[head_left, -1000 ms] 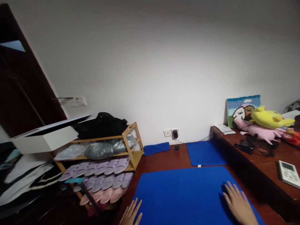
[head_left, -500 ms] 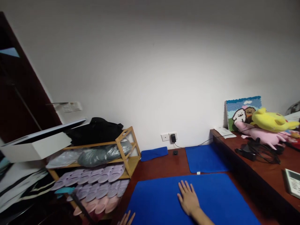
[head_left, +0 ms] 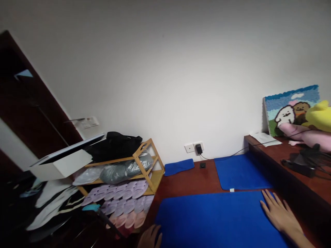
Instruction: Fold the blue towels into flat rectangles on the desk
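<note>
A large blue cloth [head_left: 219, 217] lies flat on the dark red-brown desk [head_left: 188, 186]. My right hand [head_left: 280, 213] rests at its far right corner, palm down, fingers spread, holding nothing. At the near left edge of the cloth is my left hand [head_left: 151, 237], partly cut off by the frame's bottom; its fingers are apart and slightly bent, with nothing visible in them. Behind the large cloth lies a smaller blue cloth [head_left: 240, 172] with a white tag on its front edge. A folded blue cloth [head_left: 179, 167] sits against the wall.
Left of the desk stands a wooden rack [head_left: 152, 165] with lilac and pink slippers, a black bag [head_left: 115, 146] and a white box [head_left: 62, 165]. A raised ledge on the right holds plush toys [head_left: 307, 134], a picture [head_left: 289, 110] and cables. A black plug [head_left: 198, 148] sits in the wall socket.
My right hand has slid from the middle of the large blue cloth to its far right corner. My left hand stays at the left edge. The view has shifted and tilted slightly.
</note>
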### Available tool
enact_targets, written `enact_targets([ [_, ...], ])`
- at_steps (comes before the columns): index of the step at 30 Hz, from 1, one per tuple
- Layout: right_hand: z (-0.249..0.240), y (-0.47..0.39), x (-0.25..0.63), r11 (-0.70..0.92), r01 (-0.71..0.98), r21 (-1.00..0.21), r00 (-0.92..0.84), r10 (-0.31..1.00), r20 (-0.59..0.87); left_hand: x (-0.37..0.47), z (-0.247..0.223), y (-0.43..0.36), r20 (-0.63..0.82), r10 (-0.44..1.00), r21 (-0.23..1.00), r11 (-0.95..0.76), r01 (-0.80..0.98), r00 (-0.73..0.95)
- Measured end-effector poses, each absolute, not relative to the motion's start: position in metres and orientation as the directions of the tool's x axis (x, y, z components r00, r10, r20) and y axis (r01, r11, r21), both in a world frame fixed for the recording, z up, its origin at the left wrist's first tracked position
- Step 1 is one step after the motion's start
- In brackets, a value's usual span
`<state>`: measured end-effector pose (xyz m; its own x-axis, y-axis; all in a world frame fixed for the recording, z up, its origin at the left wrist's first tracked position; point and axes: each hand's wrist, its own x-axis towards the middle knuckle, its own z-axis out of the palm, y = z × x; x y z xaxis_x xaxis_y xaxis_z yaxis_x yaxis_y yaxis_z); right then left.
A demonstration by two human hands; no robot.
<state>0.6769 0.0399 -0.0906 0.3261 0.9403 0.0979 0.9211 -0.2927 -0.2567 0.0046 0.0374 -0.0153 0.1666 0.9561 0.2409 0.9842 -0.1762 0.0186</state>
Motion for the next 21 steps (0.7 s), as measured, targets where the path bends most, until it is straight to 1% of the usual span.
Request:
enact_targets([
  [2,-0.096,0.040,0.678,-0.269,0.916,-0.298,0.316,0.941,0.121,0.031,-0.002,0.062,0.278,0.944,0.029,-0.193,0.981,0.178],
  [4,-0.099,0.040,0.681,-0.259,0.910,-0.323,0.314,0.941,0.130,0.058,0.007,0.090,0.261,0.940,0.037,-0.236,0.971,0.219],
  [7,-0.100,0.041,0.686,-0.252,0.909,-0.332,0.309,0.942,0.131,0.082,0.009,0.126,0.165,0.958,0.049,-0.246,0.968,0.235],
  [10,-0.098,0.041,0.685,-0.277,0.905,-0.322,0.330,0.936,0.122,0.082,-0.002,0.143,0.097,0.982,0.056,-0.165,0.985,0.159],
  [12,-0.096,0.040,0.685,-0.296,0.907,-0.300,0.341,0.934,0.110,0.075,-0.010,0.144,0.098,0.988,0.062,-0.123,0.990,0.116],
  [15,-0.095,0.034,0.691,-0.284,0.926,-0.250,0.312,0.946,0.083,0.064,-0.017,0.142,0.108,0.991,0.074,-0.093,0.993,0.084],
  [18,-0.091,0.030,0.696,-0.279,0.945,-0.172,0.289,0.957,0.034,0.060,-0.021,0.140,0.132,0.989,0.096,-0.077,0.992,0.063],
  [21,-0.075,0.035,0.674,-0.356,0.930,-0.091,0.358,0.934,0.009,0.061,-0.027,0.140,0.179,0.982,0.121,-0.084,0.989,0.061],
])
